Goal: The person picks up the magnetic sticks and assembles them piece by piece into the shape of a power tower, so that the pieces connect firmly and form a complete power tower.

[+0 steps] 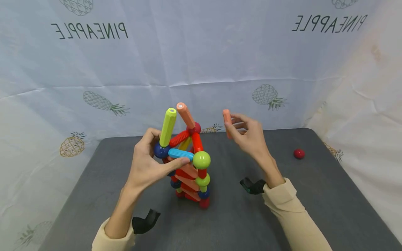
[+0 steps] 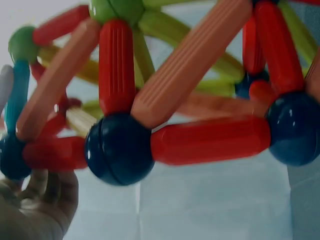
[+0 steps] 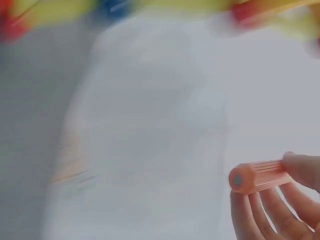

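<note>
A tall tower of magnetic sticks and balls [image 1: 188,170] stands on the table, left of centre. My left hand [image 1: 146,164] grips its top, fingers behind the dark blue ball [image 1: 161,150] and thumb along the light blue stick [image 1: 180,154]. A lime stick [image 1: 168,127] and an orange stick [image 1: 186,115] point up from the top with free ends. To the right, apart from the tower, my right hand [image 1: 251,137] pinches another orange magnetic stick [image 3: 260,176] between thumb and fingers. Red and orange sticks joined by dark blue balls [image 2: 120,149] fill the left wrist view.
A loose red ball [image 1: 299,153] lies on the dark grey table [image 1: 245,223], toward the right edge. Behind the table hangs a white cloth [image 1: 201,52] with pineapple prints. Black straps [image 1: 146,221] hang at both wrists.
</note>
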`<state>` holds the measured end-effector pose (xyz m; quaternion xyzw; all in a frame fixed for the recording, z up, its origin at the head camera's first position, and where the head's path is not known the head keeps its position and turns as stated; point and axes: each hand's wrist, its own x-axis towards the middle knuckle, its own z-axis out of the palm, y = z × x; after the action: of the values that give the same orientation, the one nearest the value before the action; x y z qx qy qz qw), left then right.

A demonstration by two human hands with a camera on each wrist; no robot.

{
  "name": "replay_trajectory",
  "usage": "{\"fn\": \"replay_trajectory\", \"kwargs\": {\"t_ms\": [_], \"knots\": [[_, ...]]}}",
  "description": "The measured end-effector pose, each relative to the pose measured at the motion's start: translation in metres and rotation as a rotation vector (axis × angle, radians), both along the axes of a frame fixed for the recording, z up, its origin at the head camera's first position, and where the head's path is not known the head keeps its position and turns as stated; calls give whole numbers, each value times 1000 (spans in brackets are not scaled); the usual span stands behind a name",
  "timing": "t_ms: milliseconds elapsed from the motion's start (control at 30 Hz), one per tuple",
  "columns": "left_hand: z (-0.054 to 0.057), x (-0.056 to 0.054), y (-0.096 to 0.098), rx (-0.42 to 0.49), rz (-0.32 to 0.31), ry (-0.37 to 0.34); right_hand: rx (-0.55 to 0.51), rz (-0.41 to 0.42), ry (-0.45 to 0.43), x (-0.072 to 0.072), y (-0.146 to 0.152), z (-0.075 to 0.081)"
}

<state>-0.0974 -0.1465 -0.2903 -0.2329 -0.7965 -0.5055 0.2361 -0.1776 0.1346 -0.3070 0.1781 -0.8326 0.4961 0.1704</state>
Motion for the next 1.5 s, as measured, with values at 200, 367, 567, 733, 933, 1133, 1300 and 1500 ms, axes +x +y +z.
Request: {"fn": "replay_trajectory", "kwargs": {"t_ms": [200, 367, 567, 733, 933, 1133, 1300, 1500], "knots": [[0, 3, 10, -34, 125, 43, -239, 128, 106, 49, -21, 66], [-1, 5, 15, -68, 163, 100, -240, 237, 181, 75, -34, 86], [1, 5, 13, -39, 136, 239, -89, 269, 198, 86, -44, 84], [4, 6, 14, -57, 153, 280, -36, 243, 171, 86, -50, 82], [5, 6, 13, -65, 153, 285, -15, 236, 168, 85, -55, 84], [6, 7, 13, -69, 148, 290, -6, 225, 177, 83, -59, 82], [6, 7, 12, -68, 143, 286, -6, 213, 177, 81, -60, 80], [6, 8, 12, -71, 150, 272, -12, 194, 174, 81, -62, 78]]}}
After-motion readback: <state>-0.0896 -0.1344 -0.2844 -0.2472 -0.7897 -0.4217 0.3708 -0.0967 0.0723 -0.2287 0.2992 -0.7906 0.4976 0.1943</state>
